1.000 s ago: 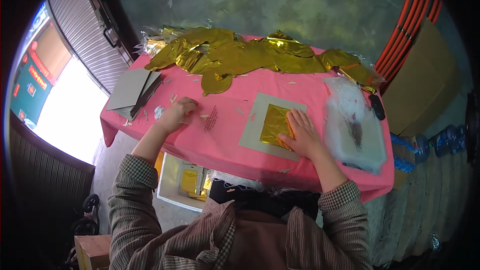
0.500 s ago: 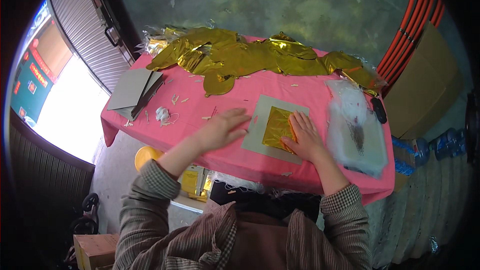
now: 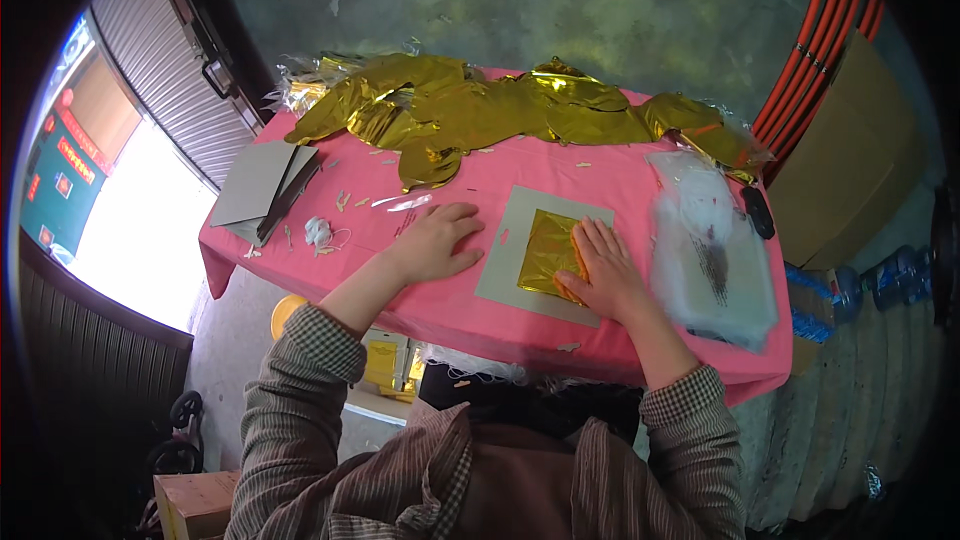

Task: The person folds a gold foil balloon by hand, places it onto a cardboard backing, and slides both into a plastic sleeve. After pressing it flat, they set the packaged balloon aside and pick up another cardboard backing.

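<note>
A square of folded gold foil (image 3: 545, 250) lies on a grey card (image 3: 507, 270) with a small cut-out near its left edge. My right hand (image 3: 607, 275) rests flat across the foil's right side, fingers stretched out; an orange strip shows beside them. To the card's left, my left hand (image 3: 437, 240) is spread low over the pink-covered table, fingers apart. Just beyond its fingers, a clear plastic bag (image 3: 408, 204) catches the light; the hand covers part of that area, and whether it touches the bag I cannot tell.
Gold foil balloons (image 3: 490, 105) sprawl along the far edge. Grey cards (image 3: 255, 185) are stacked at the left, near white string (image 3: 318, 232) and small scraps. Clear bags (image 3: 715, 280) and a dark object (image 3: 759, 213) lie at the right. A yellow stool (image 3: 288, 314) stands below left.
My left hand has moved left, away from the card's edge, and come lower over the table. Shiny plastic now shows beyond it. My right hand stays on the foil.
</note>
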Available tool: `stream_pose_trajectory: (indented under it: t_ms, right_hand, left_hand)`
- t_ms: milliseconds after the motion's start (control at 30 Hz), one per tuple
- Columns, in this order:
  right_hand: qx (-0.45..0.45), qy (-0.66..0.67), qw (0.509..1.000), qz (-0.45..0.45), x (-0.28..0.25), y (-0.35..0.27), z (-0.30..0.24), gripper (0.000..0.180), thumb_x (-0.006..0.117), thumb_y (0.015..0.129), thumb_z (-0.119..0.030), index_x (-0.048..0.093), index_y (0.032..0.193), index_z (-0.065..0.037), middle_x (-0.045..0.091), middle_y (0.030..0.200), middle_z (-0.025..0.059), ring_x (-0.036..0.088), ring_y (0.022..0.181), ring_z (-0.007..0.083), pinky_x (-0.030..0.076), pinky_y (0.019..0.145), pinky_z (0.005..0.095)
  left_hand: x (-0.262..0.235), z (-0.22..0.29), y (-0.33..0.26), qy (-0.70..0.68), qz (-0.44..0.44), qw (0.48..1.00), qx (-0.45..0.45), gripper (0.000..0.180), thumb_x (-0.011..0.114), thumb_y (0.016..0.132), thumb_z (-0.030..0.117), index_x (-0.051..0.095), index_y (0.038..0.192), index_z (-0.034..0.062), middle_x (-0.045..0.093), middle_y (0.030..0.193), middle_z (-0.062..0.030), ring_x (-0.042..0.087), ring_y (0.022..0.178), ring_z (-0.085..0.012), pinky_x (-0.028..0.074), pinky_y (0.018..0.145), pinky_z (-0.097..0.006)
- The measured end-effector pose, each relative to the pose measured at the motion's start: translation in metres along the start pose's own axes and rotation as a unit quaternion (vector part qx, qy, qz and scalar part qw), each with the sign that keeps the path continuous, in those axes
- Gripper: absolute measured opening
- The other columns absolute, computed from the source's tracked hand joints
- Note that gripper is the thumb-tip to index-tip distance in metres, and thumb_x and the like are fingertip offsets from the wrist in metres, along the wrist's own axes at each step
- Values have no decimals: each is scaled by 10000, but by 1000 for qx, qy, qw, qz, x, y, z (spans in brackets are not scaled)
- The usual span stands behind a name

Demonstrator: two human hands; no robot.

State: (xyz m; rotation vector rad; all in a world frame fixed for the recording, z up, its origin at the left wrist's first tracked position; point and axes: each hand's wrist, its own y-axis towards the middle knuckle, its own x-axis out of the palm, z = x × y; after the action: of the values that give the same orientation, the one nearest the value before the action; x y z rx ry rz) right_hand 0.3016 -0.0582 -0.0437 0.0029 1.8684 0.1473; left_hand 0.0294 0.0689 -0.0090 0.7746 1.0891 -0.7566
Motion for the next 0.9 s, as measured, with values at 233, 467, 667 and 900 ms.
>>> stream_pose_trajectory:
  t_ms: [233,467,667,900]
  right_hand:
    - [4,-9,1000,-5,-2,2,0,809,479,865,-548,292,1401,28,239,1486,198,176,1399,316,119,1141,427]
    - [-4,-7,1000,11,1,0,0,806,496,858,-542,307,1391,33,258,1476,205,188,1393,323,122,1140,427]
    - [-1,-11,1000,8,0,0,0,791,500,863,-524,303,1398,25,258,1478,200,187,1394,324,126,1138,429]
    - [-1,-17,1000,7,0,1,-1,781,502,867,-510,298,1405,17,257,1482,193,184,1397,322,131,1136,430]
  left_hand:
    - [27,-8,66,-88,30,990,-105,239,606,782,165,630,977,30,603,991,-181,590,924,-347,483,822,-407]
    - [29,-16,95,-171,-30,956,-235,153,594,752,129,627,848,13,650,826,-192,639,792,-311,510,730,-383]
    - [23,-13,103,-181,-80,936,-292,157,618,734,151,632,810,14,658,779,-186,653,753,-298,522,692,-368]
    - [27,-11,101,-89,-64,961,-256,245,612,746,224,660,864,15,665,864,-190,651,822,-316,520,752,-395]
